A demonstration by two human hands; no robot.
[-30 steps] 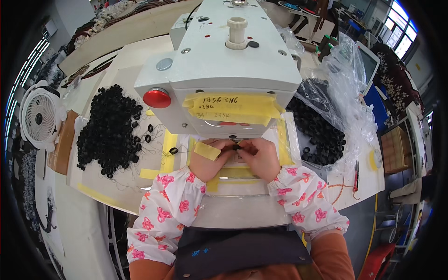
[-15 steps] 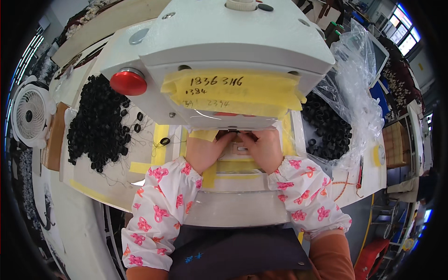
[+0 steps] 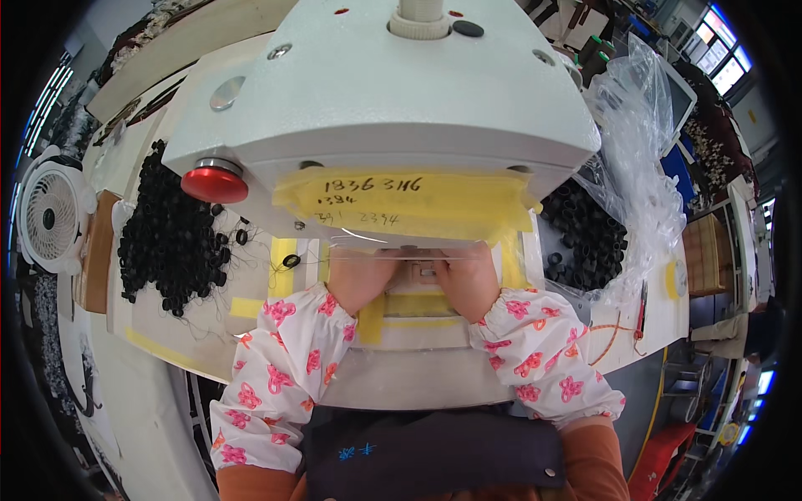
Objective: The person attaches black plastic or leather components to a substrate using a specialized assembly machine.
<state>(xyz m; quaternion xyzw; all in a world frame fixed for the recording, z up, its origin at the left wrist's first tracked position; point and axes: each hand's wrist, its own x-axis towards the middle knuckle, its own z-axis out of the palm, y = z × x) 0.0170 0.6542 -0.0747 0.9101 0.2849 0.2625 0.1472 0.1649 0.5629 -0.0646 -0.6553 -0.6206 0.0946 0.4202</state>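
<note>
My left hand and my right hand reach under the front of a big white machine head. The machine's lower edge and a clear guard cover the fingertips. What shows of the fingers is curled inward, and the hands sit close together over the work plate. Whatever is between the fingers is hidden now; half a second ago a small black piece showed there. A single black ring with thread on it lies left of my left hand. Yellow tape with handwriting covers the machine's front.
A heap of black rings joined by loose threads lies on the left of the table. More black rings lie at the right beside clear plastic film. A red push button juts from the machine. A white fan stands far left.
My view has shifted, so the machine head looms larger and lower. Its edge now covers the fingertips and the black piece that showed between them. Both hands have stayed under the machine.
</note>
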